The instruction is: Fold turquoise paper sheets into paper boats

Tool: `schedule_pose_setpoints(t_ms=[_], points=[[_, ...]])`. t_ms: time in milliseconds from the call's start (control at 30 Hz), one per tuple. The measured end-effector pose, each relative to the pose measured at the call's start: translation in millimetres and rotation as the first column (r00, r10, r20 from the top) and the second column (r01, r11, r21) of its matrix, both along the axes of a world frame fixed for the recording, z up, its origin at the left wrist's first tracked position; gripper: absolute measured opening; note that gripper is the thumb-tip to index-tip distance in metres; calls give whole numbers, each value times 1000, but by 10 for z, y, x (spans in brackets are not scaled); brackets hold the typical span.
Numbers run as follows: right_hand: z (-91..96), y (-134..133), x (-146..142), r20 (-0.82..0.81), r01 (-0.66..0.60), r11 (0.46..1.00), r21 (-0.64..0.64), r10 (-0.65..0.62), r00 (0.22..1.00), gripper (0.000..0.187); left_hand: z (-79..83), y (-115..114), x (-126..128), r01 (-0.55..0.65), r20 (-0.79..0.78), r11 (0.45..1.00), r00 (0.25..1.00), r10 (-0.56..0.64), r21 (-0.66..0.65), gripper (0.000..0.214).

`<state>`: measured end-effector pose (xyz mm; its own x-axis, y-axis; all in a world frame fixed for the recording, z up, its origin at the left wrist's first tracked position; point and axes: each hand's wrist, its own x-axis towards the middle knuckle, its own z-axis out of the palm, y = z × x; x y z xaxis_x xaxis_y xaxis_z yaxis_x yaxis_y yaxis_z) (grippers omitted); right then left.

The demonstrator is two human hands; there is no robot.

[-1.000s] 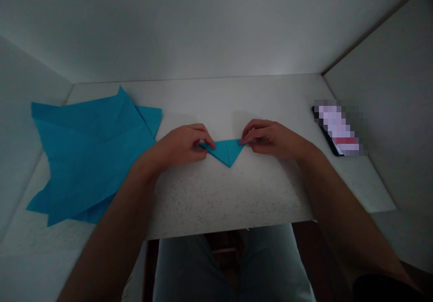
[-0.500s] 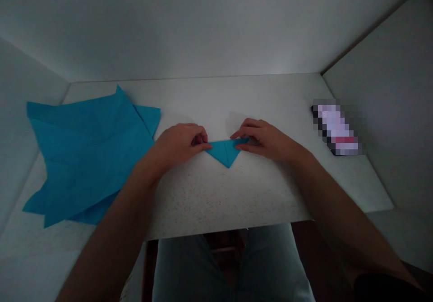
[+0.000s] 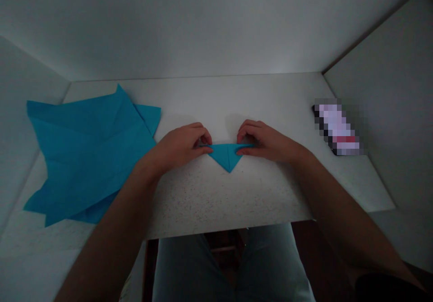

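Observation:
A small folded piece of blue paper (image 3: 226,155) is at the middle of the white table, a triangle with its point toward me and a crease down its centre. My left hand (image 3: 187,143) pinches its left corner between thumb and fingers. At the right corner, my right hand (image 3: 259,140) grips the paper the same way, thumb on the near face and fingertips at the top edge. The corners themselves are partly hidden by the fingers.
Several larger sheets of blue paper (image 3: 91,153) lie loosely on the left, partly behind my left forearm. A phone (image 3: 338,128), blurred out, rests at the right. White walls (image 3: 196,27) enclose the table (image 3: 203,203); its front edge runs above my legs.
The folded paper has shifted slightly toward me and its top edge lies more level. My right fingers have moved a little to the right along that edge.

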<state>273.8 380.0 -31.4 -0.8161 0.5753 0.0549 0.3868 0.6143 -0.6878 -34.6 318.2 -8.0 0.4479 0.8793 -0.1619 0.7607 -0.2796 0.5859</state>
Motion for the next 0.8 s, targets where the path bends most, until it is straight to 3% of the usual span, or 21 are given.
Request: schedule_pose_setpoints(t_ms=[133, 233, 300, 400, 567, 800], points=[[7, -37, -2, -9, 21, 994, -106, -22, 1000, 22, 8, -27, 35, 47, 69, 998, 997, -44, -37, 24], [28, -61, -1, -58, 37, 992, -123, -44, 997, 20, 9, -42, 61, 13, 119, 999, 993, -9, -37, 41], [52, -69, 3, -141, 70, 994, -89, -82, 987, 19, 15, -40, 61, -64, 157, 998, 986, 61, 15, 46], [93, -71, 10, -279, 160, 987, 7, -152, 948, 19, 46, -26, 49, -152, 201, 986, 970, 136, 69, 29], [141, -75, 11, -424, 337, 937, 86, -272, 864, 20, 124, -39, 78, -257, 310, 955, 929, 202, 149, 27], [151, -55, 25, -403, 390, 916, 94, -323, 856, 17, 139, -45, 91, -358, 291, 923, 906, 306, 144, 27]])
